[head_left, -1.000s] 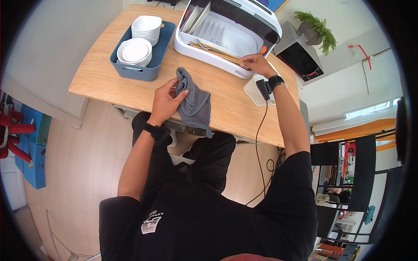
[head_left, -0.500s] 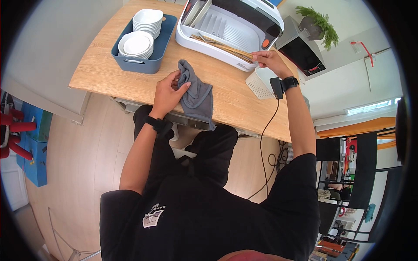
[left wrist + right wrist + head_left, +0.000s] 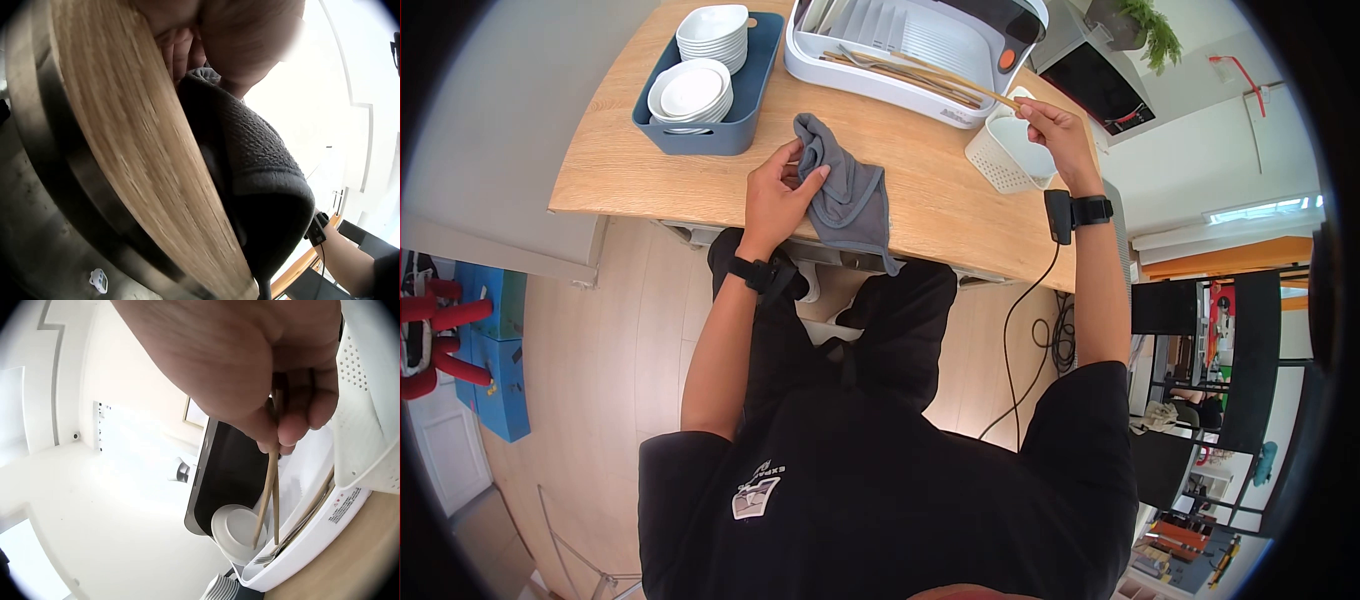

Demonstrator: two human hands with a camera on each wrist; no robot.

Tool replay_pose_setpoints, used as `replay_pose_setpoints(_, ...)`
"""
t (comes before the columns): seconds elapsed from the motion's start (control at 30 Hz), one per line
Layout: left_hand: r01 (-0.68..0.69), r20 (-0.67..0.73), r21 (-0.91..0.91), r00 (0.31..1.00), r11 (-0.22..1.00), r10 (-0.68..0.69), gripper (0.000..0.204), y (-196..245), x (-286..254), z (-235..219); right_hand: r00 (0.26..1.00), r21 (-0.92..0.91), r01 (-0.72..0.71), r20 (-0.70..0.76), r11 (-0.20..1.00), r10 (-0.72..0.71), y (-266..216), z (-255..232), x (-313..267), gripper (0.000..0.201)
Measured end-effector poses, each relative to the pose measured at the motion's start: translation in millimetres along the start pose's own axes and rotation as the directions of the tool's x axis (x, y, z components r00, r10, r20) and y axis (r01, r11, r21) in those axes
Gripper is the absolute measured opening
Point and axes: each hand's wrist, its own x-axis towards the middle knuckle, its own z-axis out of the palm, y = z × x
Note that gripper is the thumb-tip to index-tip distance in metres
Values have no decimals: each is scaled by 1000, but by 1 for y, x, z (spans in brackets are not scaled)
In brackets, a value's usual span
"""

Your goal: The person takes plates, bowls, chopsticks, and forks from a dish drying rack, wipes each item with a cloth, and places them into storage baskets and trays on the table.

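In the head view my right hand (image 3: 1060, 140) pinches a pair of wooden chopsticks (image 3: 267, 494) by one end, over a white perforated basket (image 3: 1003, 160). Their far ends slant down toward the white dish box (image 3: 880, 98). More chopsticks lie in that box's front trough together with a fork (image 3: 265, 558). My left hand (image 3: 777, 203) grips a folded grey cloth (image 3: 850, 200) between thumb and fingers at the table's front edge. Part of the cloth droops over that edge, as the left wrist view also shows.
A blue bin (image 3: 700, 142) at the left of the wooden table (image 3: 930, 200) holds stacked white bowls (image 3: 713, 30). Plates stand upright in the dish box, under its raised dark lid. A black cable (image 3: 1032, 290) trails from the right wrist. A microwave (image 3: 1095, 85) stands back right.
My right hand has moved right and toward me, lifting the chopsticks' near ends out of the dish box to above the basket. My left hand keeps hold of the cloth.
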Motion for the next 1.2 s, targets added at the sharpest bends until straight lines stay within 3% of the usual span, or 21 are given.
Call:
replay_pose_setpoints(0.2, -20, -2, 41, 1000, 999, 20, 52, -3, 0, 0, 991, 21, 7, -134, 1000, -4, 16, 30, -67, 31)
replay_pose_setpoints(0.43, 30, 25, 96, 999, 995, -32, 54, 5, -1, 1, 956, 29, -133, -259, 991, 135, 52, 74, -145, 27)
replay_pose_setpoints(0.6, 41, 31, -5, 999, 999, -41, 53, -7, 1, 0, 923, 101, -196, -318, 975, 218, 63, 90, -174, 26)
replay_pose_setpoints(0.7, 63, 41, -81, 997, 995, -60, 54, -5, 1, 2, 920, 179, -238, -273, 954, 281, 71, 93, -185, 25)
replay_pose_setpoints(0.83, 40, 60, -115, 998, 993, -33, 54, -11, 1, 3, 916, 141, -300, -234, 944, 326, 73, 98, -194, 22)
replay_pose_setpoints(0.9, 55, -25, -103, 998, 993, -58, 51, 0, -1, 7, 914, 149, -306, -229, 940, 334, 74, 103, -200, 23)
replay_pose_setpoints(0.97, 54, -33, -86, 998, 995, -57, 48, -3, 0, 6, 944, 207, -207, -213, 956, 250, 75, 107, -204, 25)
replay_pose_setpoints(1.07, 59, -40, -74, 997, 995, -62, 45, -6, 1, 5, 946, 218, -239, -169, 946, 278, 71, 105, -207, 26)
replay_pose_setpoints(1.2, 29, -25, -116, 999, 993, -32, 41, -4, 4, 7, 924, 345, -187, -257, 920, 285, 63, 102, -210, 27)
